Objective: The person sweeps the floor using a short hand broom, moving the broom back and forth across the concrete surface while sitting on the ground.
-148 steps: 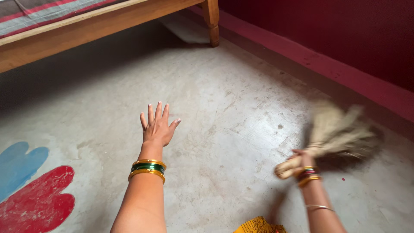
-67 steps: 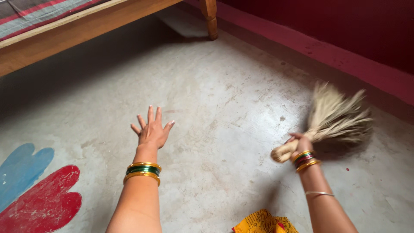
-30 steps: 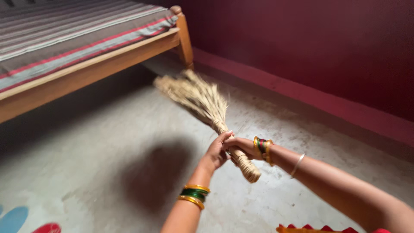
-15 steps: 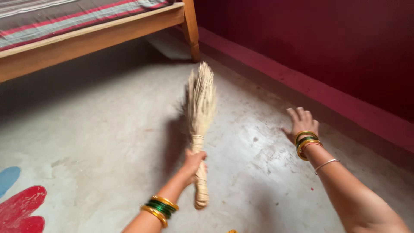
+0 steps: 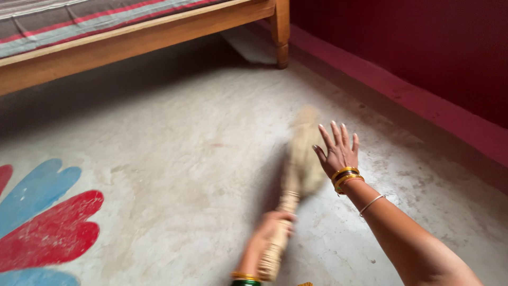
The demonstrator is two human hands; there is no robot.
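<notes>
My left hand [image 5: 267,233] grips the bound handle of a short straw broom [image 5: 299,164], blurred with motion, its bristles pointing away over the grey concrete floor [image 5: 201,153]. My right hand [image 5: 336,149] is raised just right of the bristles, fingers spread, holding nothing. Both wrists wear gold and green bangles.
A wooden bed frame [image 5: 137,37] with a striped mattress runs along the top, its leg [image 5: 281,32] at the far right corner. A dark red wall with a red skirting ledge [image 5: 423,103] runs along the right. Red and blue painted petal shapes [image 5: 47,217] mark the floor at left.
The broom passed from my right hand to my left about a second ago. Since then my left hand has swung the broom to the right, and my right hand has lifted and moved left beside the bristles.
</notes>
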